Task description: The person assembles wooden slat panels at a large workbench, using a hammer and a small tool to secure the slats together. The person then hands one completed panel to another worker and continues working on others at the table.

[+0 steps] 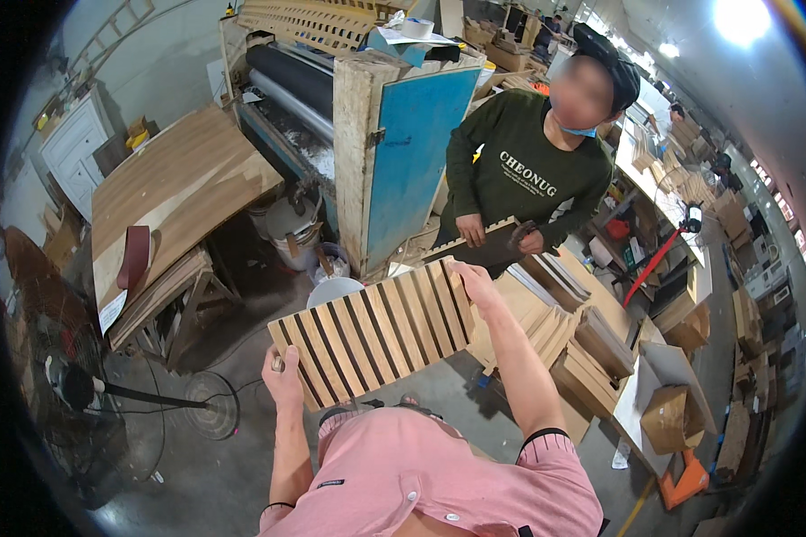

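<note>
A slatted wood panel (372,331), pale wooden strips with dark gaps between them, is held up in front of my pink shirt. My left hand (283,378) grips its left end, thumb over the edge. At the upper right corner my right hand (476,285) is closed on the same panel. The panel tilts, its right end farther from me. Across from me a co-worker in a dark green sweater holds another panel (475,243), dark on the side that shows, with both hands.
A blue-doored roller machine (418,152) stands ahead. Left of it is a wooden table (175,183) with a dark red strip (134,257). A fan (67,385) stands at lower left. Stacked boards (533,318) lie on the right, and buckets (291,228) sit beside the machine.
</note>
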A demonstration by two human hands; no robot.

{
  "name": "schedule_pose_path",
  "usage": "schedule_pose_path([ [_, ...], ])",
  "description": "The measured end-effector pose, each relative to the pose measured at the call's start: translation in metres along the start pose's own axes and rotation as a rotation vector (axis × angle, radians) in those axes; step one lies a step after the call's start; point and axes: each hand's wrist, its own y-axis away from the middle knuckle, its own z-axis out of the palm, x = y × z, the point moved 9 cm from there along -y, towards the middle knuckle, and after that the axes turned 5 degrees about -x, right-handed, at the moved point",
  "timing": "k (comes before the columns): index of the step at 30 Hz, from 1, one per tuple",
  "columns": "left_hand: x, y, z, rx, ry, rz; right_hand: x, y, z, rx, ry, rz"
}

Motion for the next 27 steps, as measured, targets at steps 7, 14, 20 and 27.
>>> schedule_pose_path([
  [7, -0.012, 0.002, 0.01, 0.008, 0.009, -0.064, 0.018, -0.002, -0.023, 0.136, 0.069, 0.048],
  [14, -0.026, 0.001, 0.017, -0.008, 0.05, -0.124, 0.026, 0.002, -0.024, 0.108, -0.042, 0.03],
  [20, -0.035, 0.001, 0.025, 0.0, 0.08, -0.156, 0.023, 0.008, -0.031, 0.07, -0.008, 0.015],
  [27, -0.033, -0.009, 0.033, -0.027, 0.106, -0.189, 0.023, 0.006, -0.036, 0.045, -0.024, 0.034],
])
